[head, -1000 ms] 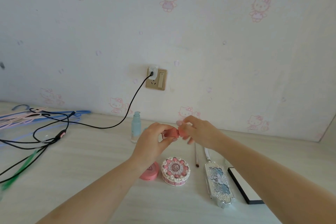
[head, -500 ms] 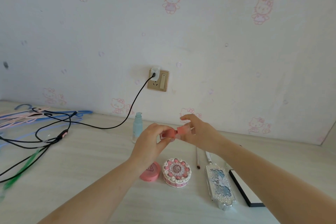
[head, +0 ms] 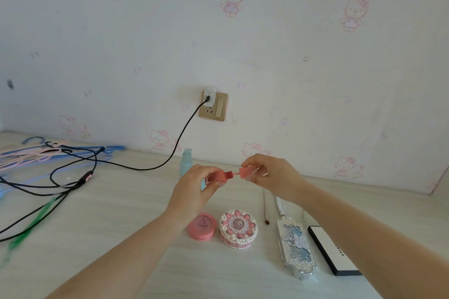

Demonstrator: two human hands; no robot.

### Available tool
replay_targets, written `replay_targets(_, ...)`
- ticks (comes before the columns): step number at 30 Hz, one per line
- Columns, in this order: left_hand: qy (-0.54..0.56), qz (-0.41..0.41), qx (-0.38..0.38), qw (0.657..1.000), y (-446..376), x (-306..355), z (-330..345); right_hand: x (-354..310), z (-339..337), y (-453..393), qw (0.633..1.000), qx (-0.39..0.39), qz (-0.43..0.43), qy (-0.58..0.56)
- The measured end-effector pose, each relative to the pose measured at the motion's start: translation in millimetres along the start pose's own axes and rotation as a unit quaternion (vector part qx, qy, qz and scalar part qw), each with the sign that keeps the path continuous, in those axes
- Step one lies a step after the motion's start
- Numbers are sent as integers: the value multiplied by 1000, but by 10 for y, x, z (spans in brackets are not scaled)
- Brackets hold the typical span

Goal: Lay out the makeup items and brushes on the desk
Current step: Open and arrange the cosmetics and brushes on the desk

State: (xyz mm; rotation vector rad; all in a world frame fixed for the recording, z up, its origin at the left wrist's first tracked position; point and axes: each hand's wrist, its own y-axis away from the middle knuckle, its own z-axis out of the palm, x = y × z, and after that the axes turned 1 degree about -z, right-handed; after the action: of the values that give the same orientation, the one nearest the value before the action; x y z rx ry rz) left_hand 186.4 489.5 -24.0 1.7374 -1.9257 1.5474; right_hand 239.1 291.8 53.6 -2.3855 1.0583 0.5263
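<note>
Small coral-pink lip-gloss tube (head: 220, 175): frame centre, above the pale wooden worktop (head: 116, 213), long axis horizontal. Left hand (head: 196, 185) fingers pinch tube; right hand (head: 269, 175) fingers pinch its coral cap (head: 245, 172), just separated rightward.

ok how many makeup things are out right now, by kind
round compacts: 2, plain pink and cake-style
rectangular palettes: 2, silver-blue and black-edged
pump bottle: 1
thin brush: 1
pink lip tube in the hands: 1
total: 7
</note>
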Motion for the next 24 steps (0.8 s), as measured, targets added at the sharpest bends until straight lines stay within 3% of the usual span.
replay_targets(14,23,-31,1,999,19,-71,-19,145,-2,29,1000,19,11,-17)
replay_targets(24,112,-138,-24,984,-107,-107,250,501,132,-13,963,83,135,-219)
